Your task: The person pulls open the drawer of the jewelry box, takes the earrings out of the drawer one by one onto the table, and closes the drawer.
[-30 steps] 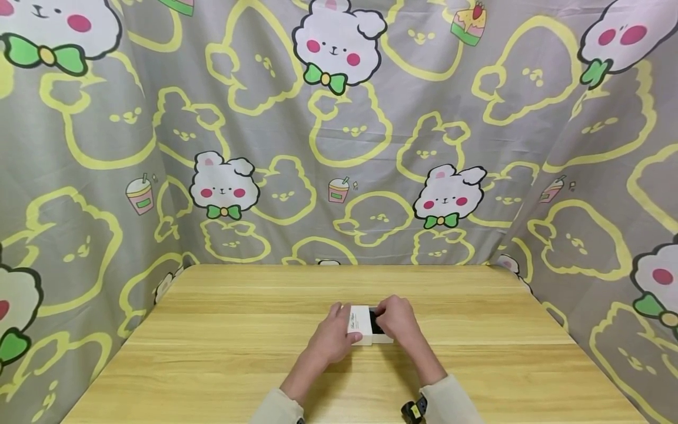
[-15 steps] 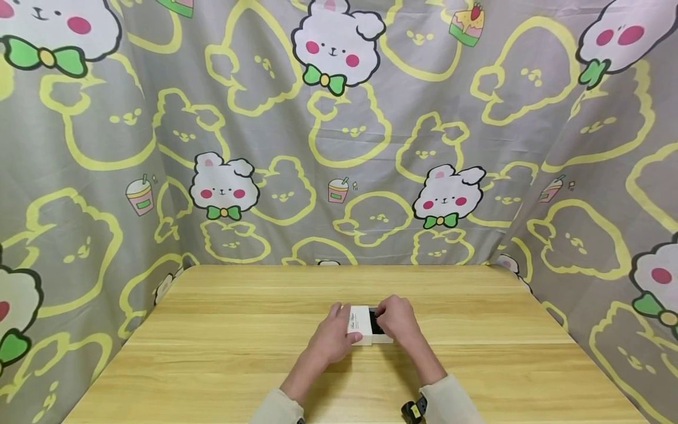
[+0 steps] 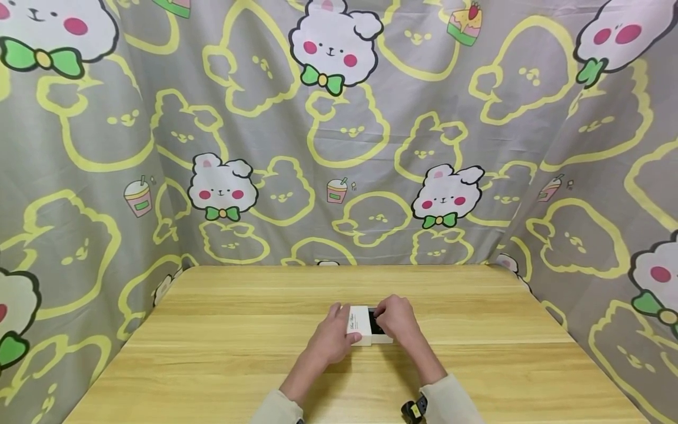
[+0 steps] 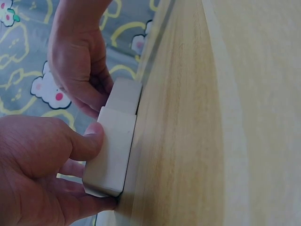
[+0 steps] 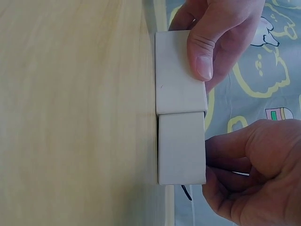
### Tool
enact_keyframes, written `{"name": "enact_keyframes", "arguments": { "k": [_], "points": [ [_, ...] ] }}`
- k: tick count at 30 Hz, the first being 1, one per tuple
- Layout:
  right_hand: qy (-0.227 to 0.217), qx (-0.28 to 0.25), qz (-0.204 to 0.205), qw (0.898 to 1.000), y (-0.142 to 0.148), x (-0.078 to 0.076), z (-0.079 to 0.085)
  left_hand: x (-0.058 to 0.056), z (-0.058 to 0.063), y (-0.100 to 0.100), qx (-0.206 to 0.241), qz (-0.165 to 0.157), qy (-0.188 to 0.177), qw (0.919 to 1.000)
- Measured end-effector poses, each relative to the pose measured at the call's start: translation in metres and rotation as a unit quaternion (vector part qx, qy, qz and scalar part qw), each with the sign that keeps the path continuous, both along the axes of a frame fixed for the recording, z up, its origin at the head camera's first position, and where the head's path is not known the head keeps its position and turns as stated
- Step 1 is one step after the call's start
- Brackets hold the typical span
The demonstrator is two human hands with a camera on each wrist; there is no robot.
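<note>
A white slide box [image 3: 360, 321] with small dark lettering lies on the table, its inner tray [image 3: 382, 338] drawn partway out to the right. Something black [image 3: 375, 324] shows inside the tray; its kind is not clear. My left hand [image 3: 331, 338] grips the box's outer sleeve [image 4: 111, 146], thumb on the near side and fingers round the far side and end. My right hand [image 3: 398, 321] has its curled fingers over the tray's opening, at the black contents; the fingertips are hidden. In the right wrist view a thin black strip [image 5: 186, 192] sticks out past the tray's end.
The wood-grain table [image 3: 238, 330] stretches out around the box. A grey curtain [image 3: 296, 194] with cartoon prints hangs behind it and along both sides. A black device [image 3: 412, 410] sits at the right cuff.
Both hands and the box keep nearly the same place. The black contents look slightly different beside the right fingers, with small light spots now showing.
</note>
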State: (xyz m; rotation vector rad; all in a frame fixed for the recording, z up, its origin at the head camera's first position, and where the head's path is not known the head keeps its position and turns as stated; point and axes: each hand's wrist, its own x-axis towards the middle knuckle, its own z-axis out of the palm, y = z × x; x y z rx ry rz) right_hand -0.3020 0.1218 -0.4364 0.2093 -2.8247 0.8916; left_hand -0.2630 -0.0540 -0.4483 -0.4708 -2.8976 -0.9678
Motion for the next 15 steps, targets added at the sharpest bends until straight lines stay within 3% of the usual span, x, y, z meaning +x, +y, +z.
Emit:
{"name": "enact_keyframes", "arguments": {
  "k": [15],
  "points": [
    [0.009, -0.017, 0.017, 1.0, 0.0, 0.0056, 0.004, 0.0024, 0.0045, -0.0002, 0.001, -0.003, -0.008, 1.0]
  ]
}}
